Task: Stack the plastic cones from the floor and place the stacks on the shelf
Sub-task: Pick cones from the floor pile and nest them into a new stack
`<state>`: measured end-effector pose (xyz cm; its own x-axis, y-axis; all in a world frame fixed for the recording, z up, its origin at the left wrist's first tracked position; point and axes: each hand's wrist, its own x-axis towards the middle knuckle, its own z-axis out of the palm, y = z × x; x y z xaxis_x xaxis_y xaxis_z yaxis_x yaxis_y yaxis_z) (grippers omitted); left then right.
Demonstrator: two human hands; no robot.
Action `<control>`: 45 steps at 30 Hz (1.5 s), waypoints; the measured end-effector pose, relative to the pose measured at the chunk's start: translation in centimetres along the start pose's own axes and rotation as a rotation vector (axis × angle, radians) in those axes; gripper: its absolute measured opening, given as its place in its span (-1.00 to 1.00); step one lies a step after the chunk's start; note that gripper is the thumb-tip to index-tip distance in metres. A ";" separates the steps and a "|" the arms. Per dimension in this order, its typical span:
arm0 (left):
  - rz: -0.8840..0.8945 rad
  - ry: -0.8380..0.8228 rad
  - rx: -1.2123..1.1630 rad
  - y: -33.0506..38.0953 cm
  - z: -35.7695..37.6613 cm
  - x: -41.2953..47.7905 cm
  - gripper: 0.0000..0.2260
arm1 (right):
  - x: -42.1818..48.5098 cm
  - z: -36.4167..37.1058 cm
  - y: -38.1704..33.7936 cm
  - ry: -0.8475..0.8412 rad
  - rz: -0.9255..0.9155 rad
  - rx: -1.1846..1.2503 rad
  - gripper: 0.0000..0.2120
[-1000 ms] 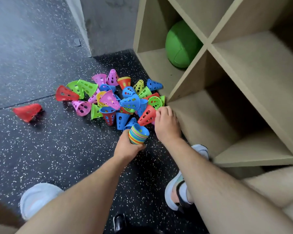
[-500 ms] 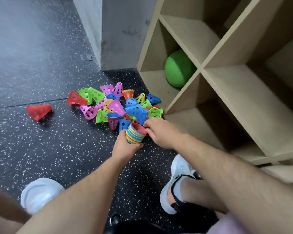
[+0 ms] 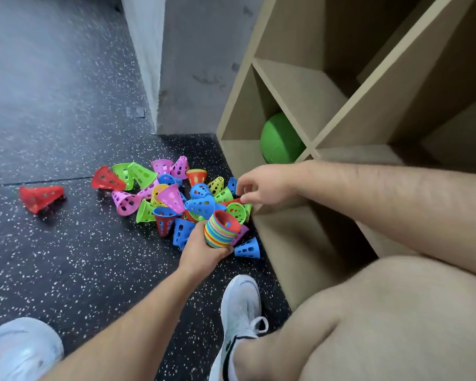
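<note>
The stack of nested multicoloured plastic cones [image 3: 222,229] is off the floor, in front of the shelf's lowest row, with a red cone innermost at the top. The left hand [image 3: 204,251] grasps the stack from below, fingers wrapped round its lower part. The right hand [image 3: 261,185] is released, fingers bent, thumb and forefinger parted, over the shelf-side edge of the pile of loose perforated plastic cones [image 3: 173,193]; contact with a cone cannot be determined. The pile lies on the black speckled rubber floor [image 3: 66,257], against the corner of the beige wooden cubby shelf [image 3: 300,86]. A single blue cone [image 3: 248,248] lies just beside the stack. A single red cone [image 3: 40,198] lies well apart from the pile. One lower shelf compartment contains a green ball [image 3: 279,141].
</note>
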<state>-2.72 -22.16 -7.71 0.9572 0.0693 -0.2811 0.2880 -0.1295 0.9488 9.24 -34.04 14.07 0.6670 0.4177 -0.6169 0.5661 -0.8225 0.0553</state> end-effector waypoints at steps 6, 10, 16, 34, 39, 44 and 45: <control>-0.032 0.023 -0.029 -0.6 1.6 1.8 -0.44 | 6.1 8.3 5.0 0.133 0.041 0.033 -0.72; -0.060 -0.008 -0.014 -2.0 2.5 2.7 -0.42 | 9.5 15.1 7.8 0.215 0.080 0.095 -0.52; -0.098 -0.007 0.010 -3.6 2.6 4.2 -0.40 | 12.5 21.0 9.2 0.332 0.024 0.169 -0.60; -0.068 0.065 0.017 -2.8 3.0 3.6 -0.37 | 7.0 20.6 3.9 0.711 -0.215 0.936 -0.67; -0.076 0.078 0.002 -2.8 3.1 2.9 -0.44 | 6.5 21.2 4.1 0.477 -0.199 0.944 -0.36; -0.089 0.063 0.073 -3.3 3.1 2.3 -0.39 | 7.5 23.6 5.6 0.637 -0.003 1.110 -0.55; -0.096 0.051 0.081 -3.4 3.2 2.2 -0.39 | 7.6 24.5 6.1 0.665 0.096 1.094 -0.60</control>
<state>-1.53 -24.74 -12.02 0.9231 0.1353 -0.3601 0.3813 -0.1996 0.9026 5.91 -45.28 -9.51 0.9743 0.1903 -0.1202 0.0230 -0.6152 -0.7881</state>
